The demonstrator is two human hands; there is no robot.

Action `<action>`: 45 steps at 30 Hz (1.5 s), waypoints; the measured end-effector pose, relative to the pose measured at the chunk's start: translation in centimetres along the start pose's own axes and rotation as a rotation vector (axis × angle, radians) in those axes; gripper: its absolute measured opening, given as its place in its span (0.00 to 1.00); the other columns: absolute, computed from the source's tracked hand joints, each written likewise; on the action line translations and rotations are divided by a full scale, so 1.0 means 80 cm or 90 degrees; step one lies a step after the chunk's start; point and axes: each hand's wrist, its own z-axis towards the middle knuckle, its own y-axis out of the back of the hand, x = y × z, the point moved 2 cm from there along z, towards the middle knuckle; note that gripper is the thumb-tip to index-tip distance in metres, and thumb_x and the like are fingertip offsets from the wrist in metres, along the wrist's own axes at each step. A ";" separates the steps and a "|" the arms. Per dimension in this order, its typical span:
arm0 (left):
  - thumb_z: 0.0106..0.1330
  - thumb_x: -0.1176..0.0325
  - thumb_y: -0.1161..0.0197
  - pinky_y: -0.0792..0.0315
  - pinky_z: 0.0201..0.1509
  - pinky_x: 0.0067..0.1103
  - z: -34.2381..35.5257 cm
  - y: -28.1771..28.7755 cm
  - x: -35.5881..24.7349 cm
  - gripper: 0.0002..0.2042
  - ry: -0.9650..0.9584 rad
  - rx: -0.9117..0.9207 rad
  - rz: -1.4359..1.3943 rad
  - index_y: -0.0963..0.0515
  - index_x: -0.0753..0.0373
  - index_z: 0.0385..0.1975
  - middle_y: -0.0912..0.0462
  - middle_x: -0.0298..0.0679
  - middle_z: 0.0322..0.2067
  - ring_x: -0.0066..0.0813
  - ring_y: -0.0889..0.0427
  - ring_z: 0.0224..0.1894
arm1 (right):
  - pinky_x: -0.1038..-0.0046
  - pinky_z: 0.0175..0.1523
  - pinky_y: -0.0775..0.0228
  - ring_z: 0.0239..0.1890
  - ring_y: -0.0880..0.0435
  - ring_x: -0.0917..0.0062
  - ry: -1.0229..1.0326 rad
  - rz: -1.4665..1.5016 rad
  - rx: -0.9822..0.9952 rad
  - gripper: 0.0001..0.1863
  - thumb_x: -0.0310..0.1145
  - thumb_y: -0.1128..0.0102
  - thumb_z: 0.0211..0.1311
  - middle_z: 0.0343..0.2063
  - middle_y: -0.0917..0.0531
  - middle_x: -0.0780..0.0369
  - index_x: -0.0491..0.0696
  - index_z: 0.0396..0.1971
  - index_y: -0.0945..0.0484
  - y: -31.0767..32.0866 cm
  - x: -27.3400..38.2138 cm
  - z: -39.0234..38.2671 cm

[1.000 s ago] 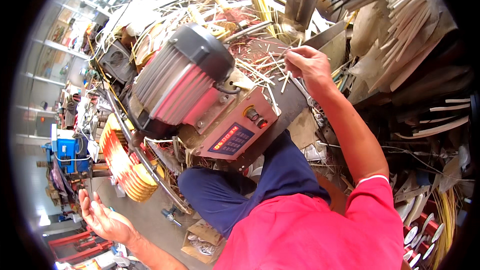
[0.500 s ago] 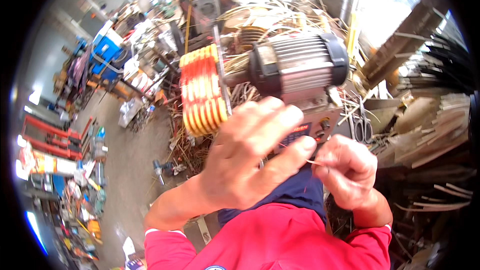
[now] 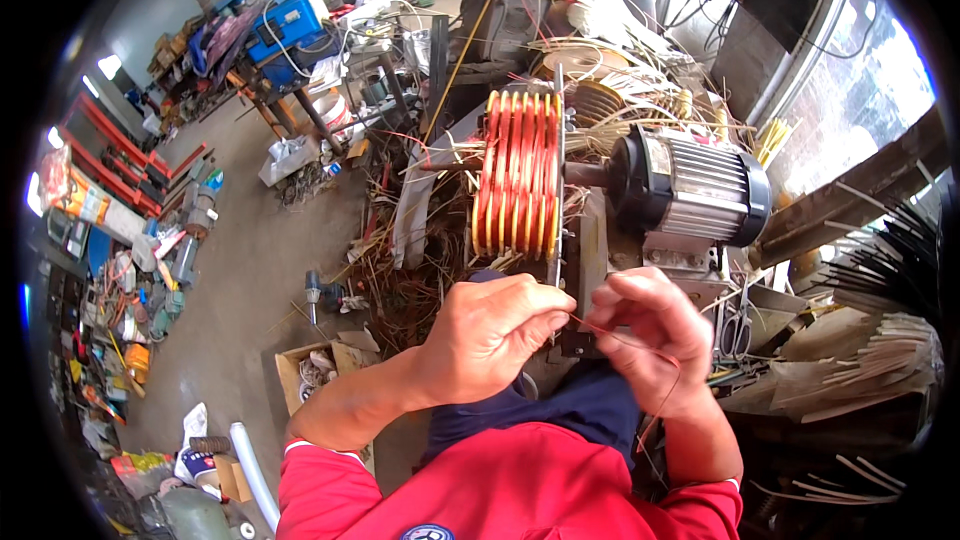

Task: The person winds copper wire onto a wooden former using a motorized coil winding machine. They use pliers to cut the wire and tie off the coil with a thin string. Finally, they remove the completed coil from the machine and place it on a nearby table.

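From where I stand, both forearms come up from the red shirt, elbows bent outward, hands meeting in front of the winding drum. The left hand point(image 3: 500, 332) is turned inward, thumb and forefinger pinched on a thin reddish wire point(image 3: 590, 324). The right hand point(image 3: 655, 340) is raised beside it, fingers curled and a little blurred; the wire runs across it and droops by the wrist, but I can't tell whether those fingers grip it.

The drum point(image 3: 517, 180) is a row of rounded yellow ridges banded with glossy red strands, beside an upright metal strip. A shaft links it to the motor point(image 3: 700, 185), ribbed silvery metal with black ends, the left one overhanging the left edge of its metal base point(image 3: 680, 258).

Straw-like offcuts litter the grey, worn floor point(image 3: 235, 270), where a cardboard box point(image 3: 300, 375) stands open. Bright window panes point(image 3: 850, 50) light the right side.
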 end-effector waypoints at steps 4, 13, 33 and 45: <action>0.67 0.76 0.34 0.25 0.30 0.28 -0.008 0.005 0.009 0.04 0.053 0.016 -0.009 0.19 0.65 0.39 0.19 0.43 0.27 0.40 0.17 0.27 | 0.74 0.36 0.22 0.32 0.15 0.70 0.197 -0.240 0.063 0.12 0.19 0.30 0.57 0.35 0.17 0.54 0.39 0.41 0.18 -0.017 0.014 0.026; 0.62 0.75 0.31 0.24 0.32 0.27 -0.022 0.036 0.044 0.07 -0.014 0.027 0.124 0.18 0.68 0.37 0.21 0.41 0.27 0.39 0.18 0.29 | 0.78 0.31 0.25 0.27 0.15 0.76 0.043 -0.171 -0.048 0.11 0.16 0.30 0.58 0.29 0.15 0.56 0.42 0.31 0.27 -0.008 0.001 0.047; 0.70 0.74 0.40 0.24 0.48 0.27 0.057 0.064 0.121 0.12 -0.073 -0.168 0.270 0.20 0.65 0.51 0.14 0.42 0.44 0.33 0.18 0.43 | 0.70 0.32 0.22 0.28 0.15 0.66 0.414 -0.470 -0.017 0.13 0.14 0.30 0.47 0.32 0.14 0.55 0.42 0.28 0.26 -0.023 -0.054 0.111; 0.63 0.70 0.34 0.30 0.63 0.35 0.105 0.109 0.194 0.08 -0.031 -0.101 0.566 0.14 0.62 0.40 0.15 0.37 0.45 0.44 0.24 0.57 | 0.69 0.34 0.21 0.29 0.15 0.64 0.391 -0.563 0.102 0.13 0.13 0.31 0.46 0.33 0.15 0.55 0.41 0.28 0.26 -0.036 -0.064 0.111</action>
